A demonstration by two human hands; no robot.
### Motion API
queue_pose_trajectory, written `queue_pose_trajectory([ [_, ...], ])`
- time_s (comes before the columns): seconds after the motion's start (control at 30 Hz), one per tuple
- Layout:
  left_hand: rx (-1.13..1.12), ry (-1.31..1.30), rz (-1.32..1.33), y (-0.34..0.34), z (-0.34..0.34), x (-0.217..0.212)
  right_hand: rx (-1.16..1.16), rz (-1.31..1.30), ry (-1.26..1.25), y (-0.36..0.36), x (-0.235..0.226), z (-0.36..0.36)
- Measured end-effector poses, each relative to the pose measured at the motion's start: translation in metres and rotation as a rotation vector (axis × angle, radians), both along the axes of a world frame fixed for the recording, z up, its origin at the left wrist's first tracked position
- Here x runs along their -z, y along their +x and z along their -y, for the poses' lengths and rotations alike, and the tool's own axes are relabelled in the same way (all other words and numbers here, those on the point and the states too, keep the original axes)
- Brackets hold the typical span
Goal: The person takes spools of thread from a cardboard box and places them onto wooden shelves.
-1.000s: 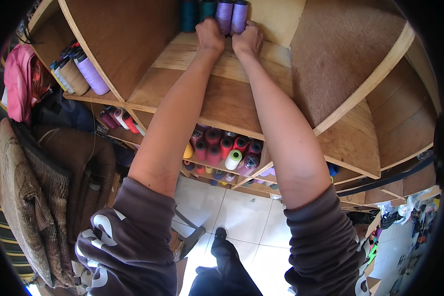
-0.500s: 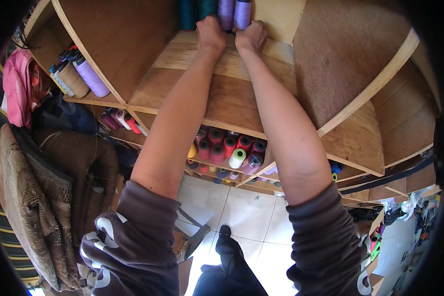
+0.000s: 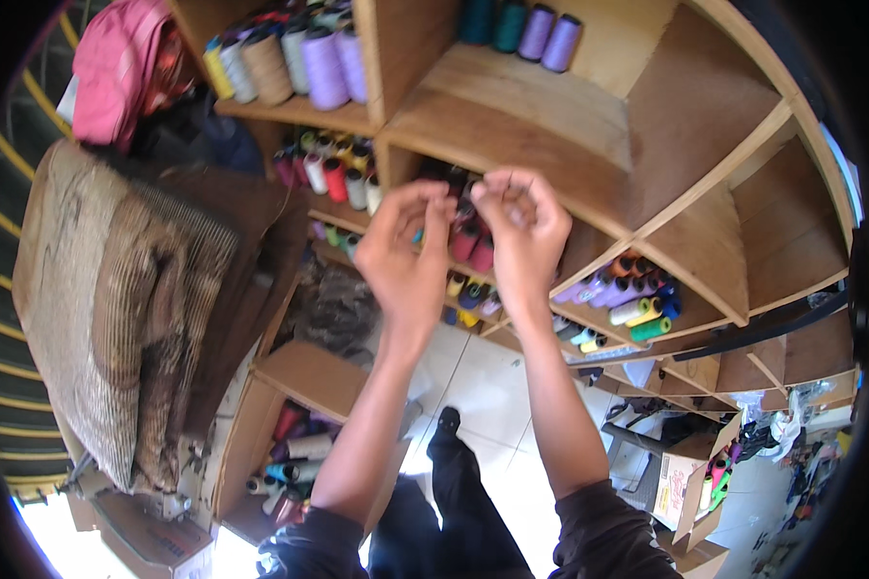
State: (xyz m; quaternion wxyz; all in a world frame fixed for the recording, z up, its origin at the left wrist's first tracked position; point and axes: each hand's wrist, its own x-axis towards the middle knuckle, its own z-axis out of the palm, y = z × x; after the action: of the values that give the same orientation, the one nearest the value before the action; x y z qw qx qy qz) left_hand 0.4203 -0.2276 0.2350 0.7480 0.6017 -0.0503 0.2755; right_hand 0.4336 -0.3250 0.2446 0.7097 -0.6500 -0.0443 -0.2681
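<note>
My left hand [image 3: 406,246] and my right hand [image 3: 529,236] hang in front of the wooden shelf unit, palms turned partly toward each other. The fingers of both are loosely curled, and nothing shows between them. Beyond them, in the upper compartment, a row of thread cones stands upright against the back: a dark green cone [image 3: 475,19], a green cone [image 3: 509,27], a purple cone [image 3: 537,33] and another purple cone [image 3: 561,44]. Both hands are apart from these cones. Dark red thread cones [image 3: 465,241] in the compartment below are partly hidden behind my hands.
Left compartments hold purple cones [image 3: 325,69] and small red and white spools [image 3: 334,179]. More spools [image 3: 628,289] lie lower right. Folded brown cloth [image 3: 116,299] and a pink cloth [image 3: 116,72] are at left. An opened cardboard box [image 3: 309,376] with spools stands below; another box [image 3: 681,487] is at right.
Both hands have let go of the cones in the upper compartment and drawn back toward me. The view has shifted, showing more of the left shelves and the box of spools.
</note>
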Motion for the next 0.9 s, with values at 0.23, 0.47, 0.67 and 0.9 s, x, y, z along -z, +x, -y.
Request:
queue_pose_trajectory([
  [0.23,-0.256,0.012,-0.298,-0.177,-0.122,0.123,-0.323,-0.328,-0.048,-0.164,0.109,-0.123],
  [0.47,-0.329,0.067,-0.712,-0.319,-0.189,0.188,-0.626,-0.575,-0.378,-0.270,0.169,-0.186],
  [0.67,-0.479,0.098,-0.958,-0.393,-0.216,0.211,-0.847,-0.606,-0.699,-0.290,0.233,-0.227],
  [0.9,-0.584,0.560,-0.970,-0.443,-0.258,0.229,-1.018,-0.482,-0.946,-0.296,0.248,-0.273],
])
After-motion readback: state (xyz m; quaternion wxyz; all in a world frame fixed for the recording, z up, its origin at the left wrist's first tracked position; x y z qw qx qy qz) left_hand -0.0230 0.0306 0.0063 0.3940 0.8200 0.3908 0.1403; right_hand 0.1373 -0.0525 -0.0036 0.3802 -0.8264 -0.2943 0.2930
